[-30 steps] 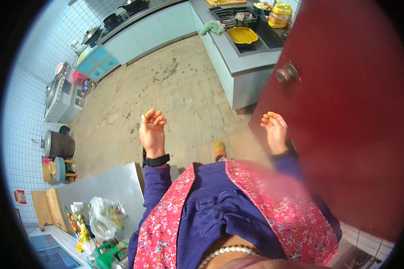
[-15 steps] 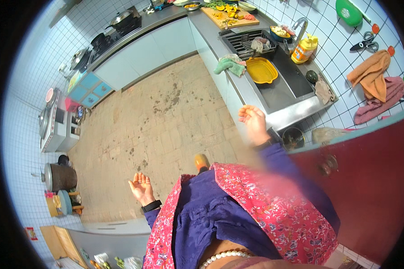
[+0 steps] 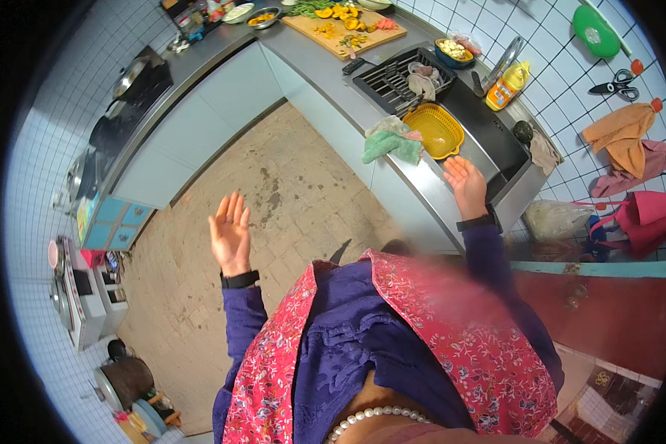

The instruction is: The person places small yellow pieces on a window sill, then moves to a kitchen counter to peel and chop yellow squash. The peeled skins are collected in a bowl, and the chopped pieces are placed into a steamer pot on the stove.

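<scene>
My left hand (image 3: 231, 235) is raised over the floor, palm up, fingers stretched and holding nothing. Close to the front edge of the sink (image 3: 473, 152), my right hand (image 3: 466, 185) is also empty, its fingers extended. Just beyond its fingertips, a yellow plastic basket (image 3: 435, 132) rests in the sink. A green and pink cloth (image 3: 394, 142) drapes over the counter edge to the left of that basket. Behind the basket is a black drain rack (image 3: 399, 85) with crumpled cloths on it.
A cutting board (image 3: 344, 33) with cut pumpkin lies on the far counter. A yellow bottle (image 3: 508, 86) stands by the faucet (image 3: 505, 63). Towels (image 3: 620, 133) and scissors (image 3: 621, 87) hang on the right wall. A red door (image 3: 607, 296) is at my right; stove and pans (image 3: 129, 81) line the left.
I have come nearer to the sink, and the view has turned. Both hands have risen in view; my right hand is now beside the yellow basket. Both remain empty.
</scene>
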